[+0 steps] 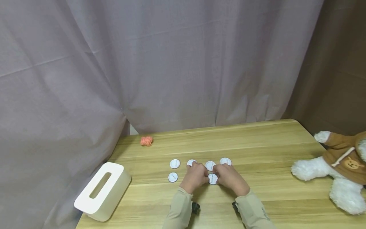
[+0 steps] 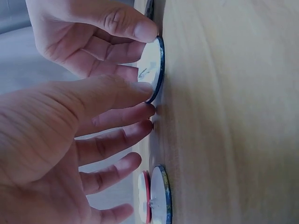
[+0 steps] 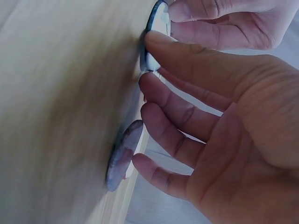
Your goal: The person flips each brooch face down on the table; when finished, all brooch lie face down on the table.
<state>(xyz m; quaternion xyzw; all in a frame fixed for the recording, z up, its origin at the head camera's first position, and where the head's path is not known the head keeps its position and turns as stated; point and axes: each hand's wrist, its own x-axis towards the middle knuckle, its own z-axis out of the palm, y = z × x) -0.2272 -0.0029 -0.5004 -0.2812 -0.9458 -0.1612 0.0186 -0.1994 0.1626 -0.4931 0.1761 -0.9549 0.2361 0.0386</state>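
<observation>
A round pin-back button badge (image 1: 213,178), white back up with its pin showing, sits between both hands low over the table. My left hand (image 1: 195,176) pinches one edge with thumb and index finger. On the opposite edge, my right hand (image 1: 231,178) pinches with its thumb and fingers. In the left wrist view the badge (image 2: 157,65) shows a dark rim, with both thumbs on its white side. Just beyond the hands lie more badges (image 1: 210,165), one partly covered by the left hand. Near the right hand's fingers is another badge (image 3: 125,156) with a patterned side.
Two further badges (image 1: 175,163) lie left of the hands on the wooden table (image 1: 266,152). A white tissue box (image 1: 114,187) stands at the left edge. An orange yarn bundle (image 1: 146,141) is at the back, and a plush toy in a brown hoodie (image 1: 341,159) sits right.
</observation>
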